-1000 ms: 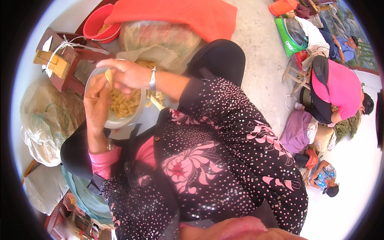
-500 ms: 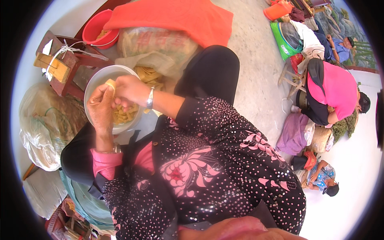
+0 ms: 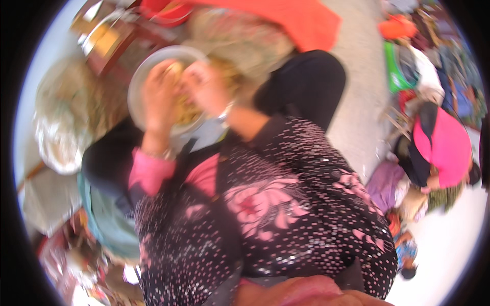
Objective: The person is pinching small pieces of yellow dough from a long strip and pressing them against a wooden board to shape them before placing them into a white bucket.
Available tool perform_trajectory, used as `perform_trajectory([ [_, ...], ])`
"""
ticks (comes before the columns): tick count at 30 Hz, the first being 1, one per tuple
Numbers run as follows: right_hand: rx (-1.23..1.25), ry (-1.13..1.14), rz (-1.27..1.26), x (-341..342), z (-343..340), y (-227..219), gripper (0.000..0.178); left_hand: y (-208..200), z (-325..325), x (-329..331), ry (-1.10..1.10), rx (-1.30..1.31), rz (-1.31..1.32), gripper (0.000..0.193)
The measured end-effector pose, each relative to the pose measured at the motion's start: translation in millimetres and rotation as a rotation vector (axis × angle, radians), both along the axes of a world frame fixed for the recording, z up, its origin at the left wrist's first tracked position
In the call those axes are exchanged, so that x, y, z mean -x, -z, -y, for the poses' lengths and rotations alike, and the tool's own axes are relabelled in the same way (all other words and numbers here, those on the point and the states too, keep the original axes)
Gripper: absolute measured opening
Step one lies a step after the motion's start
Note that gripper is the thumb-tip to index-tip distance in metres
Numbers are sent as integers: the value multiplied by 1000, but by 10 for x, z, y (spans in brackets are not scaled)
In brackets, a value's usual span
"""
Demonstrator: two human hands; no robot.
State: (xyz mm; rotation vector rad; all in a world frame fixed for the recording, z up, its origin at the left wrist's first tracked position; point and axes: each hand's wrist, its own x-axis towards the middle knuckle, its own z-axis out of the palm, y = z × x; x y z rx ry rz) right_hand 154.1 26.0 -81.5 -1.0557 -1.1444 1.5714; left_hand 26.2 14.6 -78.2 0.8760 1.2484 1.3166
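Both my hands are close together over a round white bucket (image 3: 135, 97), and motion blurs them. My left hand (image 3: 159, 97) is closed, with a pale yellow piece (image 3: 176, 68) at its fingertips. Beside it, my right hand (image 3: 205, 89) has its fingers bent in toward the same piece; the blur hides whether they grip anything. Yellow pieces (image 3: 186, 113) lie in the bucket below, partly hidden by my hands. A bracelet (image 3: 226, 111) circles my right wrist.
A sack (image 3: 240, 35) of yellow pieces stands beyond the bucket, under an orange cloth (image 3: 306, 23). At the far left are a red basin (image 3: 168, 14), a wooden stool (image 3: 109, 43) and a plastic bag (image 3: 64, 120). A person in pink (image 3: 443, 145) sits at right.
The whole view has shifted and blurred, so bucket, hands and surroundings appear farther right. My hands stay over the bucket, with the right hand now slightly farther from the left.
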Motion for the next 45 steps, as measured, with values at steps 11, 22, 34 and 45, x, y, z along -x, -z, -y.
perform_trajectory([
  [11, -282, 119, 69, -40, -5, 3, 10, 157, 5, -288, -273, 137, 111, 17],
  [22, -473, 49, 387, -85, -113, 61, 9, 111, 65, -279, -212, 95, -152, 13],
  [34, -483, -147, 258, -159, -164, 70, 19, 41, 96, -175, -172, 117, 54, 18],
  [45, -289, -238, 269, -211, -288, 148, 15, -20, 156, -202, -66, 123, -153, 17],
])
